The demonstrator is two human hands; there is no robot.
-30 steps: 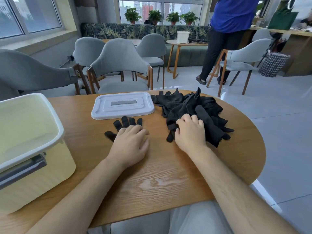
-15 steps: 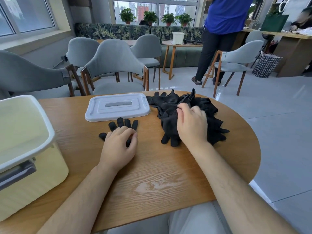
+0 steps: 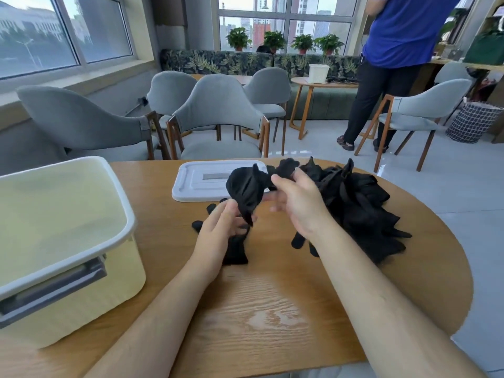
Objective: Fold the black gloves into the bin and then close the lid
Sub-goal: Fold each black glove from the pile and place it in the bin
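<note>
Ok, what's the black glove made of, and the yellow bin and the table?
Black glove: it looks like soft, matte knitted fabric, because it bunches up and hangs limp. Bin: probably plastic, with smooth, moulded pale-yellow walls and a dull shine. Table: wood or a wood-look veneer. Grain lines show, and light reflects softly off the top.

One view only, from a wide-angle camera worn at head height, with lines bowing toward the frame edges. It faces forward and down across the counter (image 3: 272, 309). Both forearms enter from the bottom edge, and the left hand (image 3: 221, 230) and right hand (image 3: 300, 205) sit close, near frame centre. The bin (image 3: 68, 241) crowds the left edge. Chairs (image 3: 218, 115) and windows (image 3: 283, 20) fill the top, well beyond.
</note>
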